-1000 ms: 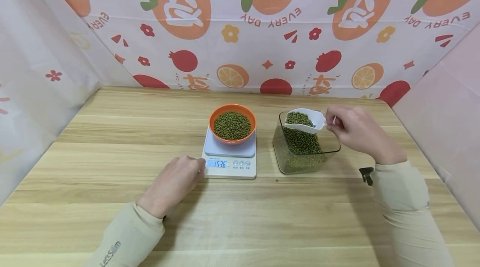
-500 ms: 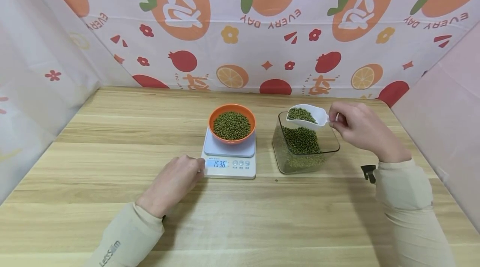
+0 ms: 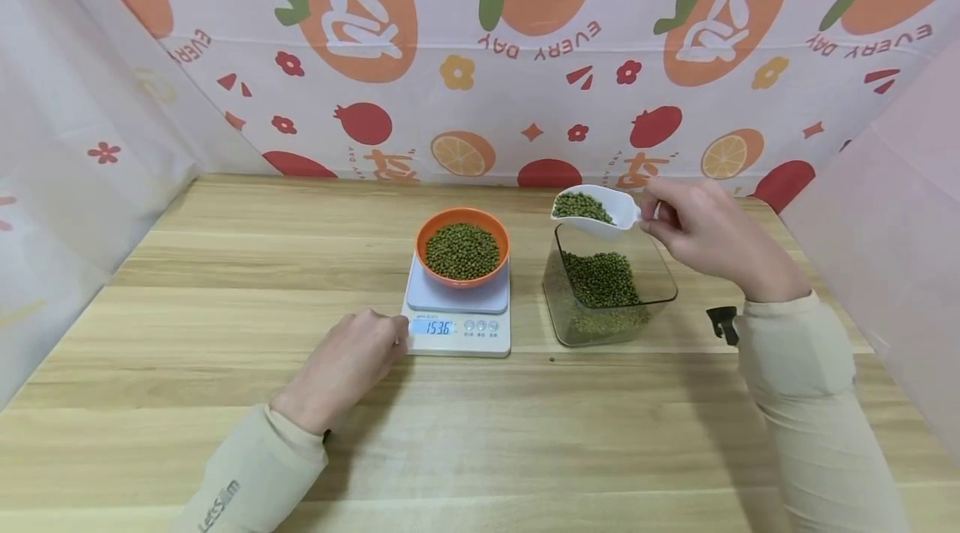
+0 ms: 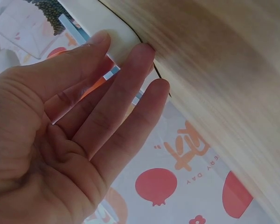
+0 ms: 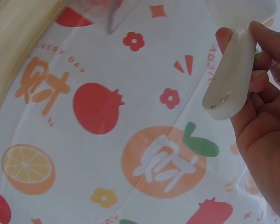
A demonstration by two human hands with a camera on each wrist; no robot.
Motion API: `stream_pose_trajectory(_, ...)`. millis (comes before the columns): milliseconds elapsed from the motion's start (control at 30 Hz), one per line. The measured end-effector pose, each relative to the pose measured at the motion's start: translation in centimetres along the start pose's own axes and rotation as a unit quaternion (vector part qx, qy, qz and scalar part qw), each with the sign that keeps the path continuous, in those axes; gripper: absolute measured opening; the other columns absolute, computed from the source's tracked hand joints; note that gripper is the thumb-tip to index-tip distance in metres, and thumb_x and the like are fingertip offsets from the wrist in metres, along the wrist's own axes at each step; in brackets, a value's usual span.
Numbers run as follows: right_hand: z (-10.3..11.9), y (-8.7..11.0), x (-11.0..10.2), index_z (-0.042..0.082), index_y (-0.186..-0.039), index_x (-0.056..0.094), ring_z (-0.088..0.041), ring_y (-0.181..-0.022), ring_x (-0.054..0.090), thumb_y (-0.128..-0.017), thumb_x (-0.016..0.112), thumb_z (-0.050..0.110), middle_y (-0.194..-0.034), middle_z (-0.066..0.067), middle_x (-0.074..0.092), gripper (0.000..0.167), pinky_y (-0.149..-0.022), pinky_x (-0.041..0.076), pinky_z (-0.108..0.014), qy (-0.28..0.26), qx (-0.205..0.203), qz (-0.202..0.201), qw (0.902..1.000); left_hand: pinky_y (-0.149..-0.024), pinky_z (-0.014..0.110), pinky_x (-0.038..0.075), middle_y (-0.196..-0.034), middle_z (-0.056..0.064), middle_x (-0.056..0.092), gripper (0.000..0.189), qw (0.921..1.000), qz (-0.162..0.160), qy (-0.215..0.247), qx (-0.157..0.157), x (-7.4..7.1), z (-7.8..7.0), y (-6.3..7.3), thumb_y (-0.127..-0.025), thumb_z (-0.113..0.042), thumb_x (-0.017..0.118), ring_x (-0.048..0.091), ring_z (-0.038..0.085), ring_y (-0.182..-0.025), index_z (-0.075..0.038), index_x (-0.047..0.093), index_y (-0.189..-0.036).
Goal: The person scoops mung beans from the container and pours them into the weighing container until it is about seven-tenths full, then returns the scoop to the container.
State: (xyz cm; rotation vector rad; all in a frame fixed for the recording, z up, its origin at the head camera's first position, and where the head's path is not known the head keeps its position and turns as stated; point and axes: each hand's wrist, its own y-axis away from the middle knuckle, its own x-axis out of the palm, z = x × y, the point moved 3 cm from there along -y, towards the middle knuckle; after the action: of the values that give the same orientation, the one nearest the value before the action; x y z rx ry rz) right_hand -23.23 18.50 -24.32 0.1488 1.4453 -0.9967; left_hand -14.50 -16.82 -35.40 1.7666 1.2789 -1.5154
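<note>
In the head view my right hand (image 3: 708, 229) pinches the handle of a white scoop (image 3: 619, 204) holding green mung beans (image 3: 581, 206). The scoop is above the back rim of a clear square container (image 3: 658, 279) with more beans inside. Seen from the right wrist, thumb and fingers (image 5: 270, 42) hold the hollow handle. On a white kitchen scale (image 3: 457, 343) reading 153.6 sits an orange bowl (image 3: 463, 282) of mung beans. My left hand (image 3: 348, 362) touches the scale's left edge; in the left wrist view its fingers (image 4: 112, 107) are fairly straight beside the casing.
One loose bean (image 3: 552, 360) lies on the wooden table (image 3: 525, 450) in front of the container. Fruit-printed cloth (image 3: 525, 100) hangs behind, with pale cloth walls on both sides. The container stands just right of the scale.
My right hand has raised the bean-filled scoop out of the container, then moved it slightly left above the back rim. The left hand and the scale's reading stay the same.
</note>
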Motion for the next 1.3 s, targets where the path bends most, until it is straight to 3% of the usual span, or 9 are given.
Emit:
stream_pose_trajectory(300, 1.7, -2.1, 0.0, 0.012, -0.083, 0.061, -0.012, -0.065, 0.048, -0.084, 0.073, -0.009, -0.072, 0.003, 0.055, 0.024, -0.060, 0.039, -0.030, -0.011, 0.008, 0.014, 0.9998, -0.047, 0.024, 0.036, -0.057, -0.005, 0.043, 0.034, 1.0000, 0.000, -0.009, -0.001, -0.1, 0.1, 0.1, -0.077, 0.018, 0.066, 0.038, 0.010, -0.054, -0.010, 0.054, -0.064)
stream_pose_trajectory(533, 2.3, -3.3, 0.7, 0.011, -0.082, 0.060, -0.014, -0.066, 0.050, -0.083, 0.072, -0.011, -0.071, 0.002, 0.057, 0.025, -0.062, 0.042, -0.033, -0.021, -0.014, 0.026, 0.9993, -0.048, 0.025, 0.039, -0.058, -0.005, 0.050, 0.028, 0.9999, 0.012, -0.001, -0.003, 0.2, 0.1, 0.2, -0.080, 0.014, 0.070, 0.042, 0.009, -0.055, -0.009, 0.060, -0.067)
stream_pose_trajectory(667, 2.8, -4.2, 1.2, 0.009, -0.083, 0.060, -0.016, -0.067, 0.054, -0.085, 0.070, -0.011, -0.074, -0.001, 0.060, 0.023, -0.063, 0.045, -0.035, -0.033, -0.027, 0.029, 0.9987, -0.049, 0.026, 0.038, -0.059, -0.005, 0.047, 0.032, 1.0000, 0.004, -0.004, -0.003, 0.2, 0.2, 0.4, -0.078, 0.016, 0.067, 0.040, 0.011, -0.055, -0.011, 0.056, -0.065)
stream_pose_trajectory(1033, 4.3, -6.6, 3.1, 0.004, -0.089, 0.062, -0.022, -0.071, 0.060, -0.088, 0.065, -0.009, -0.079, -0.004, 0.065, 0.014, -0.068, 0.050, -0.038, -0.036, -0.047, 0.071, 0.9957, -0.048, 0.026, 0.037, -0.058, -0.005, 0.046, 0.031, 0.9999, -0.011, -0.012, 0.005, 0.6, 0.3, 0.6, -0.077, 0.016, 0.066, 0.039, 0.010, -0.054, -0.011, 0.055, -0.064)
stream_pose_trajectory(1300, 4.6, -7.3, 4.3, 0.002, -0.091, 0.065, -0.026, -0.078, 0.062, -0.087, 0.064, -0.010, -0.083, -0.009, 0.067, 0.013, -0.075, 0.051, -0.040, -0.026, -0.033, 0.102, 0.9939, -0.048, 0.027, 0.039, -0.058, -0.004, 0.051, 0.027, 0.9999, -0.006, -0.013, 0.002, 0.5, 0.3, 0.6, -0.078, 0.014, 0.068, 0.042, 0.010, -0.055, -0.009, 0.060, -0.066)
